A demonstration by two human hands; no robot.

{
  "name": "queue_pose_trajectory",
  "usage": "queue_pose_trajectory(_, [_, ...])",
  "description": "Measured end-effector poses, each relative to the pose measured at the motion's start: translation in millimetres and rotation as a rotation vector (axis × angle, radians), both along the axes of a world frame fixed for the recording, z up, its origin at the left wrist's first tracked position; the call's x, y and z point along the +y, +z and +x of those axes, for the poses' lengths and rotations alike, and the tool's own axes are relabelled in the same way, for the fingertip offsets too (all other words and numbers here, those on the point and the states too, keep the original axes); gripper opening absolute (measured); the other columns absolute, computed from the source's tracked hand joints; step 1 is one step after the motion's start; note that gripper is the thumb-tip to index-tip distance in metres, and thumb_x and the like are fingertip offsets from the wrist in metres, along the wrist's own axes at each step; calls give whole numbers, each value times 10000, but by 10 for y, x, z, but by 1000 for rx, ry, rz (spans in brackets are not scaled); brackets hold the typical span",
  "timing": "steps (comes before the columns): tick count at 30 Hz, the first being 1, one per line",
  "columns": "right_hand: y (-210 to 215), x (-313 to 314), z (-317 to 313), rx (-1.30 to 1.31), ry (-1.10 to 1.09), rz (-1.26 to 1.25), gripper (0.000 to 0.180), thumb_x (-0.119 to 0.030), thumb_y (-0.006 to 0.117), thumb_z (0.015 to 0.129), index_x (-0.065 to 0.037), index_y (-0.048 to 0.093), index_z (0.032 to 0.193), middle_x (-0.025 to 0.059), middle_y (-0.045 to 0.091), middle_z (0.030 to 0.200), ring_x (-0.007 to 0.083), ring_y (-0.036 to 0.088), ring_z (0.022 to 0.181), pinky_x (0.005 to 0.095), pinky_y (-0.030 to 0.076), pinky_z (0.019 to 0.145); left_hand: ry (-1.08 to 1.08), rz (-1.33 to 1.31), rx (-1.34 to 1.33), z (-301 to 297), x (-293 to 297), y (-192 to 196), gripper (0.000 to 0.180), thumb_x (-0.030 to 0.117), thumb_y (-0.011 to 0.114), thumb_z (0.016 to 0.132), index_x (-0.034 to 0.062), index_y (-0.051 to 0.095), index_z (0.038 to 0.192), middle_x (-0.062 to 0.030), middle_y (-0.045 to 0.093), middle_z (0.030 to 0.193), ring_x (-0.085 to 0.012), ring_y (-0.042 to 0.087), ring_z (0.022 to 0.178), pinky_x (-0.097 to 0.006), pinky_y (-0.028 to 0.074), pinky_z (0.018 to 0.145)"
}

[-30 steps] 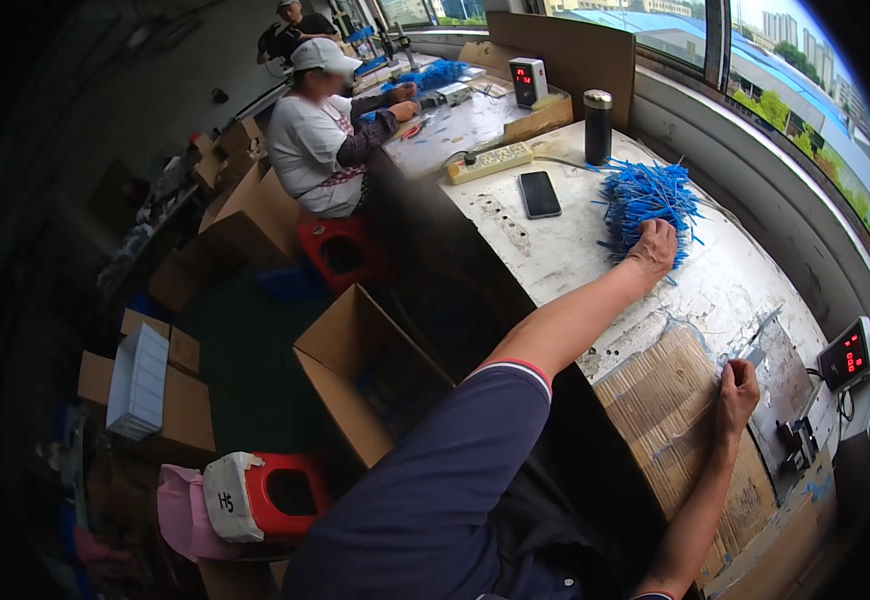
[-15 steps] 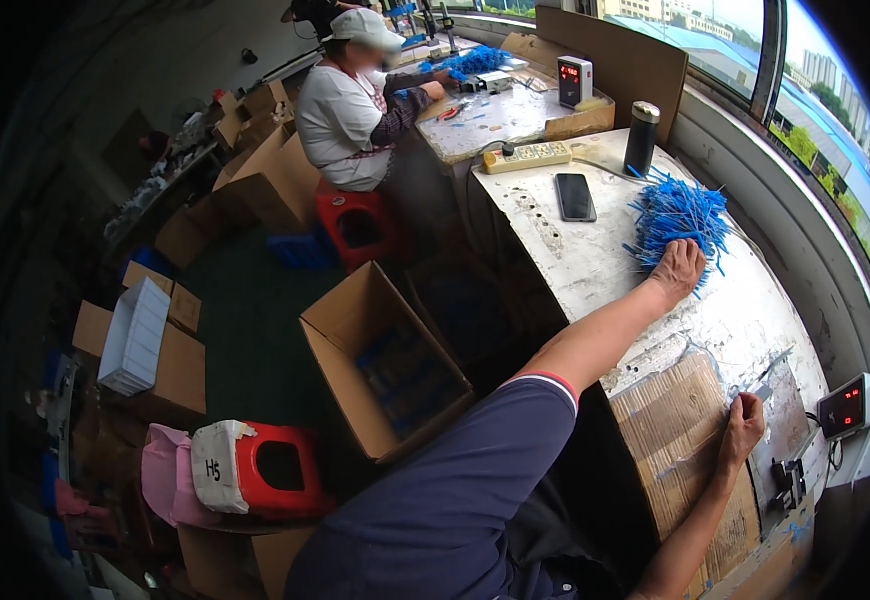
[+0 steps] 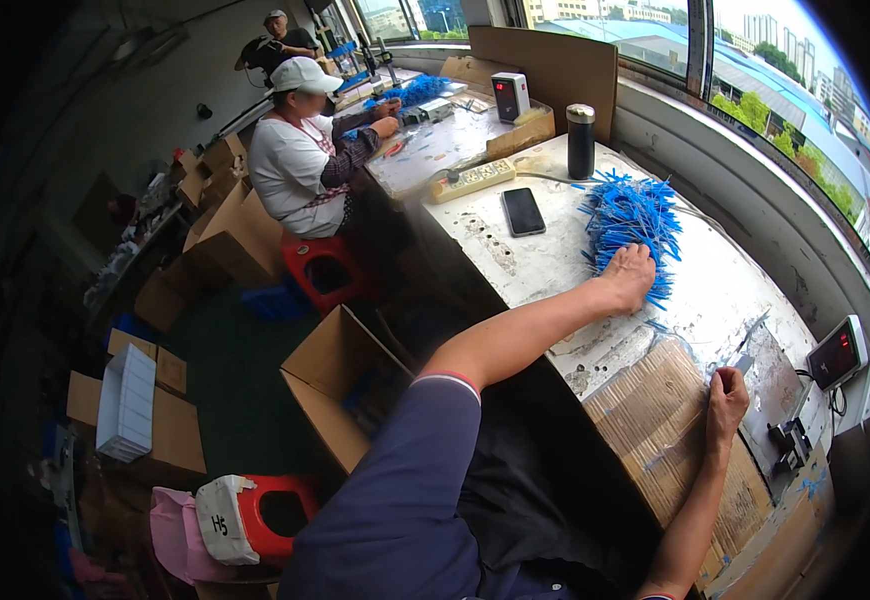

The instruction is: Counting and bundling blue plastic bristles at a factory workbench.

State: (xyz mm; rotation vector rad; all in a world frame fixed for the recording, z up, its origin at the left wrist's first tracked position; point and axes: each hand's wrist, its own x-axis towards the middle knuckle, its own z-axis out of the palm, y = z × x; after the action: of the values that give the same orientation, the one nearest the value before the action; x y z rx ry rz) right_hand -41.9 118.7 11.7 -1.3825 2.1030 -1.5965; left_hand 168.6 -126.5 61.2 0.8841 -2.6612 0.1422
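My left hand (image 3: 628, 279) reaches out over the worn white bench (image 3: 555, 265) and lies on the near edge of a pile of blue strands (image 3: 630, 215), with its fingers curled into them. My right hand (image 3: 726, 400) rests on a corrugated cardboard sheet (image 3: 655, 430) at the bench's near end. Its fingers are closed on a small grey piece (image 3: 743, 364), which is too small to identify.
On the bench lie a black phone (image 3: 523, 211), a power strip (image 3: 473, 180) and a black flask (image 3: 580, 141). A small box with a red display (image 3: 837, 352) stands at the right. An open carton (image 3: 340, 385) and red stools (image 3: 323, 272) are on the floor. A person in white (image 3: 295, 165) sits further along.
The view has shifted and drawn closer. My left hand stays on the blue pile and my right hand stays on the cardboard sheet.
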Motion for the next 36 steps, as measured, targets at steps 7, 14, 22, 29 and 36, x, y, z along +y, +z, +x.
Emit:
queue_pose_trajectory(7, [68,-39,118,-2,5,12,70,-67,654,943,1,665,950,55,667,800,133,606,761,294,496,733,-75,-510,-233,104,117,-149,223,173,593,865,70,694,1036,-118,599,1094,-263,527,1066,-431,383,916])
queue_pose_trajectory(14, [-15,-10,17,9,-10,2,51,-57,665,933,-10,665,951,61,681,797,143,628,748,302,507,719,78,-452,-263,-102,182,-276,357,157,547,915,-29,612,1213,-143,622,1043,-272,554,1027,-413,386,897])
queue_pose_trajectory(22, [51,-31,88,2,-1,-39,65,-57,653,936,6,669,932,52,679,800,126,616,746,287,500,708,211,-432,-165,-207,89,-366,339,139,580,893,-47,625,1173,-144,625,1051,-264,566,1017,-417,388,933])
queue_pose_trajectory(29, [40,18,49,22,-19,18,77,-71,669,935,3,678,954,88,718,825,158,667,760,311,524,728,44,81,-155,-66,33,272,354,117,717,724,9,701,1061,-186,621,1154,-308,552,1117,-435,381,964])
queue_pose_trajectory(36, [3,29,30,38,-42,-4,77,-72,680,919,-6,693,956,93,723,804,161,686,745,312,537,712,-184,-243,-201,103,203,73,195,92,662,750,52,685,939,-139,622,989,-295,562,1024,-414,384,904])
